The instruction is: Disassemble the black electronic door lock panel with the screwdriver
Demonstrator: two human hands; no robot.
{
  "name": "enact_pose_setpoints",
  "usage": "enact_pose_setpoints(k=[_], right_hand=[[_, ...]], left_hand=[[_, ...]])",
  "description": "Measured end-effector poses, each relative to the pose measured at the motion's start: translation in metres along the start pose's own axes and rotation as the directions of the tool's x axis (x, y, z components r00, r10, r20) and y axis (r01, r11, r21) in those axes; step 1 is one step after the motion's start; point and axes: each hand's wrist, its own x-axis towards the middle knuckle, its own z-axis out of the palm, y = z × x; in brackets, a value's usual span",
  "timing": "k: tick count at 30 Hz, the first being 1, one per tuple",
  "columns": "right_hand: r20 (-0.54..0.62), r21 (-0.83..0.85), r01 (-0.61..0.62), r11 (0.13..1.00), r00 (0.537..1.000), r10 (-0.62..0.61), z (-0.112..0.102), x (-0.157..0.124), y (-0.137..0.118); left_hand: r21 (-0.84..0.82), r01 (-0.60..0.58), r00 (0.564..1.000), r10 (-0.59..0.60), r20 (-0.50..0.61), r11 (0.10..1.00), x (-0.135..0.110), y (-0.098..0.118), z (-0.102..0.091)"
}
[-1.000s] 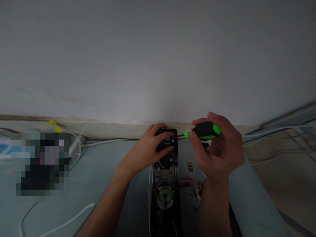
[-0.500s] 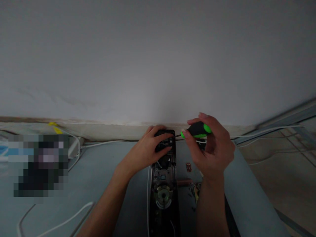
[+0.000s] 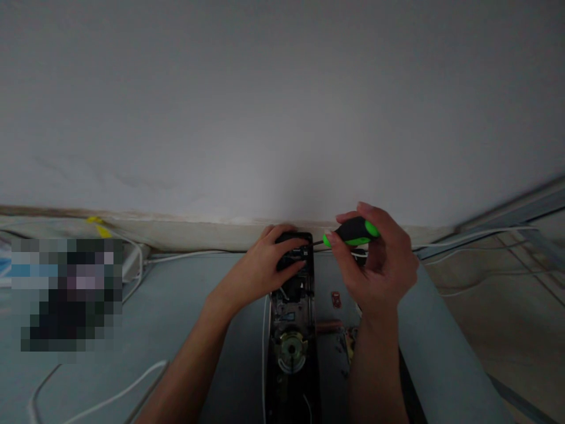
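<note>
A long black device housing [image 3: 309, 318] lies with its inner parts exposed, its far end close to the wall. Inside it shows a round metal part [image 3: 292, 350], possibly a speaker. My left hand [image 3: 269, 262] rests over the far end, fingers curved round the housing and gripping it. In my right hand [image 3: 384, 259] is a black-and-green screwdriver [image 3: 353, 231], held between thumb and fingers. Its shaft points left, with the tip at the housing's far right edge; whether it touches a screw is too small to tell.
Right of the housing lie a small copper-coloured piece [image 3: 336, 300], a copper rod or coil [image 3: 329, 326] and a circuit board [image 3: 351, 341] partly behind my right forearm. White cables [image 3: 194, 256] run along the wall. A pixelated area covers the left side of the table [image 3: 189, 312].
Both hands, the housing and the screwdriver hold nearly the same places. The view has shifted very slightly.
</note>
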Motion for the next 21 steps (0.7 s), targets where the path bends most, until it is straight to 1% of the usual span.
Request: enact_pose_setpoints(k=[3,6,10,13,15,17,21], right_hand=[[0.043,0.024,0.003,1.000,0.999,-0.004,-0.001,0.001,-0.001],[0.073,-0.003,-0.012,1.000,0.997,0.012,-0.001,0.002,-0.003],[-0.027,-0.086,-0.015,0.996,1.000,0.012,0.005,0.001,-0.002],[-0.073,-0.087,-0.036,0.996,0.997,0.030,0.009,-0.001,0.000],[-0.058,-0.080,-0.059,0.995,0.997,0.054,0.010,-0.002,0.002],[-0.015,-0.065,-0.062,0.996,0.998,0.062,0.009,-0.001,0.002],[0.059,0.032,-0.066,0.997,0.996,0.064,0.005,0.000,0.000]], left_hand=[[-0.011,0.003,1.000,-0.003,-0.016,1.000,0.000,0.000,0.001],[-0.032,0.003,0.999,-0.005,-0.039,0.999,-0.001,-0.002,0.003],[-0.062,-0.014,0.996,0.009,-0.089,0.998,0.000,-0.006,0.006],[-0.081,-0.025,0.993,0.016,-0.116,0.996,0.001,-0.008,0.006],[-0.087,-0.032,0.994,0.022,-0.110,0.996,0.001,-0.010,0.006],[-0.094,-0.051,0.994,0.042,-0.096,0.994,0.002,-0.012,0.005],[-0.096,-0.101,0.992,0.093,-0.087,0.990,0.001,-0.015,0.003]])
